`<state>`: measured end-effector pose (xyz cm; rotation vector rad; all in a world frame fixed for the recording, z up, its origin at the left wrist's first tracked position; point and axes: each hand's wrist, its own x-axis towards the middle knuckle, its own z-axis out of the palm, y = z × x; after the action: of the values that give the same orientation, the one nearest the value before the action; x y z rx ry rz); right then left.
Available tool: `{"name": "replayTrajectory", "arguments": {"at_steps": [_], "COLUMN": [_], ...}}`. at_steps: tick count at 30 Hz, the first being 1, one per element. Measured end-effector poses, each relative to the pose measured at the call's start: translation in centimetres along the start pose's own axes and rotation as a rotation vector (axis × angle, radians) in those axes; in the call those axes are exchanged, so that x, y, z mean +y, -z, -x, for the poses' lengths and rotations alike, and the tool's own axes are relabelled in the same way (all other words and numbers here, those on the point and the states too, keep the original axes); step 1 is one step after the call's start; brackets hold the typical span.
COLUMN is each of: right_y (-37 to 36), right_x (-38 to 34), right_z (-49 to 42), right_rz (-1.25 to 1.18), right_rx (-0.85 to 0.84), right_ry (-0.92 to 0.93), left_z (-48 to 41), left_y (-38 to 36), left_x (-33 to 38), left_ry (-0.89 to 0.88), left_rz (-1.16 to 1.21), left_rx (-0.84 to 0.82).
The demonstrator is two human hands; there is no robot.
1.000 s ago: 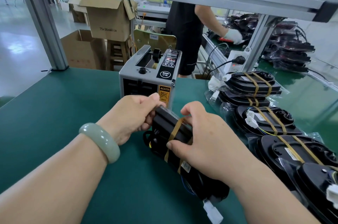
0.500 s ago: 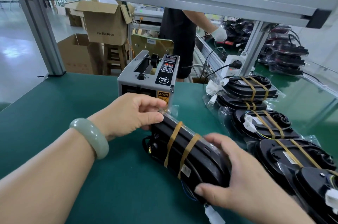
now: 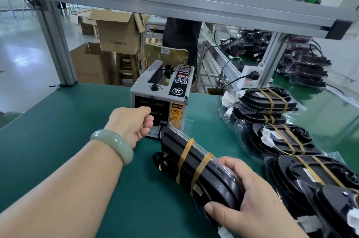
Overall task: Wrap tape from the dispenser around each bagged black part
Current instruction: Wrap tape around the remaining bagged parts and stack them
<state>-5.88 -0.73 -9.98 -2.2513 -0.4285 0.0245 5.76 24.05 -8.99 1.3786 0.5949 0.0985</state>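
The right hand grips the near end of a bagged black part. Its fingers curl over the top and its thumb is on the near side. The part lies on the green table, close to the front edge, and points away toward the tape dispenser. Its far end sits just in front of the dispenser. Two brown tape bands go around its middle (the clear bag shines a bit on top).

The left hand is up at the dark slot in the dispenser's front. Its fingers are curled in, with the thumb on top. I cannot tell if it pinches any tape there. A pale green bracelet is on that wrist.

The dispenser stands near the back edge of the table, about in the middle. Along the right edge lies a row of other bagged parts, each with brown bands. Behind the table are cardboard boxes and another person in dark clothes.
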Motion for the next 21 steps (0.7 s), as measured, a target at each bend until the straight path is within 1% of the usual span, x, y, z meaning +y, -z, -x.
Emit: {"name": "replayTrajectory", "arguments": {"at_steps": [3, 15, 17, 21], "right_y": [-0.1, -0.4, -0.5, -0.6], "right_x": [-0.1, -0.1, -0.1, -0.1], "right_z": [0.0, 0.2, 0.2, 0.2], "right_rz": [-0.014, -0.027, -0.03, -0.051], "right_rx": [-0.011, 0.009, 0.017, 0.039], "right_ry": [-0.013, -0.039, -0.036, -0.017], "left_z": [0.0, -0.4, 0.1, 2.9], "left_y": [-0.4, -1.0, -0.7, 0.3], "left_x": [0.3, 0.5, 0.6, 1.4], "left_ry": [-0.004, -0.02, -0.009, 0.012], "left_rz": [0.017, -0.047, -0.039, 0.099], "left_rx": [0.016, 0.128, 0.081, -0.135]}}
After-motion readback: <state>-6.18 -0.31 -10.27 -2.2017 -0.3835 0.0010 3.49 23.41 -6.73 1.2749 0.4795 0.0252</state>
